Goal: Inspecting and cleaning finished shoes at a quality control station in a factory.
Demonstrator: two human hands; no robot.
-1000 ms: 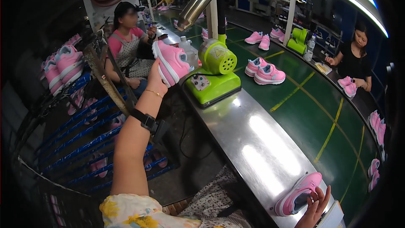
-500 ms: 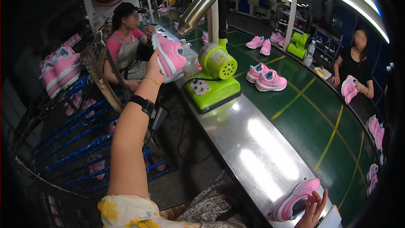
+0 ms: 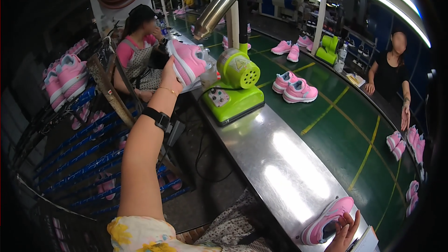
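My left hand [image 3: 171,78], arm stretched out, is closed on a pink sneaker [image 3: 190,61] with a white sole. The sneaker is held up just below the metal nozzle [image 3: 213,15] of a hot-air blower with a green base [image 3: 237,101]. At the lower right, another pink sneaker [image 3: 329,218] lies on the metal bench [image 3: 261,151]. Beside its opening is my right hand [image 3: 344,234], its fingers loosely bent and apart, holding nothing I can see. Whether its fingertips touch the sneaker, I cannot tell.
Pairs of pink sneakers [image 3: 298,88] stand on the green conveyor belt [image 3: 336,135]. A blue rack [image 3: 93,158] with more sneakers fills the left. One co-worker [image 3: 142,51] sits beyond my left hand; another [image 3: 394,74] stands across the belt. A clear bottle [image 3: 208,67] stands behind the blower.
The co-worker across the belt has let go of a pair of sneakers, which now sits on the belt. The seated co-worker's hand is now near the face. My hands have barely moved.
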